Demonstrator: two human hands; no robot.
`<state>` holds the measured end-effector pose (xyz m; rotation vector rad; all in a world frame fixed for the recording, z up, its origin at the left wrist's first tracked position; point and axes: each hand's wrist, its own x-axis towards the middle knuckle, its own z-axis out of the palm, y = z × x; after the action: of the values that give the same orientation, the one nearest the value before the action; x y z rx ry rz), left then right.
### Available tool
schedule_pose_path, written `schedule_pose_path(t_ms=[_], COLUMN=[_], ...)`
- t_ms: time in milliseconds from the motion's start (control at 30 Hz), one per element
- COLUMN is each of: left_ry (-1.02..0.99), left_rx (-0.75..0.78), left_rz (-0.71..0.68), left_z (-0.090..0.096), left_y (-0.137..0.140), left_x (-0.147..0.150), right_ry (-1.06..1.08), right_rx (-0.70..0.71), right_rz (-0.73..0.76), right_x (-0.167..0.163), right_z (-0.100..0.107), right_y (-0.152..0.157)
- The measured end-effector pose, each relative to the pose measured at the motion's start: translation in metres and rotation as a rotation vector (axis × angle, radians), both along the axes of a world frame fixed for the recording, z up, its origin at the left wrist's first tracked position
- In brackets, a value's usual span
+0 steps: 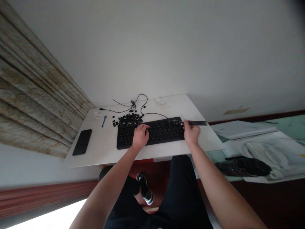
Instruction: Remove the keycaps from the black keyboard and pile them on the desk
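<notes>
A black keyboard point(156, 136) lies near the front edge of the white table. My left hand point(141, 136) rests on its left-middle part, fingers bent over the keys and thumb stretched to the right; nothing shows in its grasp. Over the keyboard's right end, my right hand point(191, 132) is closed around a long black-handled keycap puller point(197, 123). Thin wires at the puller's tip point left, above the keys at the right end. Behind the keyboard's left half sits a heap of loose black keycaps point(130, 119), with a few scattered around it.
A black cable point(124, 111) with a tied bundle runs behind the keycaps. Left of them lie a small blue tool point(104, 121) and a black phone point(82, 142). Patterned curtains point(40, 82) hang at the left. Papers and a black bag point(245, 166) lie to the right.
</notes>
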<state>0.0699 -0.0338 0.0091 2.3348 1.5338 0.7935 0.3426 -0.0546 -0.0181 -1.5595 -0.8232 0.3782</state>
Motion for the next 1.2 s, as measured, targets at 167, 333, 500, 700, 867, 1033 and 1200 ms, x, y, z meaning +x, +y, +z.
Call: schedule_pose_path(t_ms=[167,333,500,700,867,1033,1200], left_ry=[0.023,0.047,0.060,0.057,0.044,0.052,0.084], left_rx=[-0.020,-0.034,-0.042,-0.049,-0.053,-0.053,-0.041], left_rz=[-0.007,-0.022,-0.044,-0.054,-0.063,-0.082,-0.102], left_z=[-0.005,-0.002,0.000,-0.001,0.000,0.001,0.000], left_y=[-0.009,-0.010,-0.011,-0.012,-0.012,-0.012,-0.012], left_x=[0.001,0.000,0.001,0.000,-0.001,-0.001,-0.001], right_ry=[0.006,0.035,-0.022,-0.271,-0.388,-0.430,-0.468], right_rx=[0.000,0.009,0.029,-0.114,-0.216,-0.305,-0.357], right_rz=[-0.017,-0.024,0.027,0.388,0.521,0.541,0.567], right_x=[0.000,-0.002,-0.018,-0.069,-0.093,-0.100,-0.108], right_z=[-0.002,0.004,0.017,0.045,0.060,0.060,0.064], right_y=[0.001,0.001,-0.003,-0.006,0.000,0.004,0.005])
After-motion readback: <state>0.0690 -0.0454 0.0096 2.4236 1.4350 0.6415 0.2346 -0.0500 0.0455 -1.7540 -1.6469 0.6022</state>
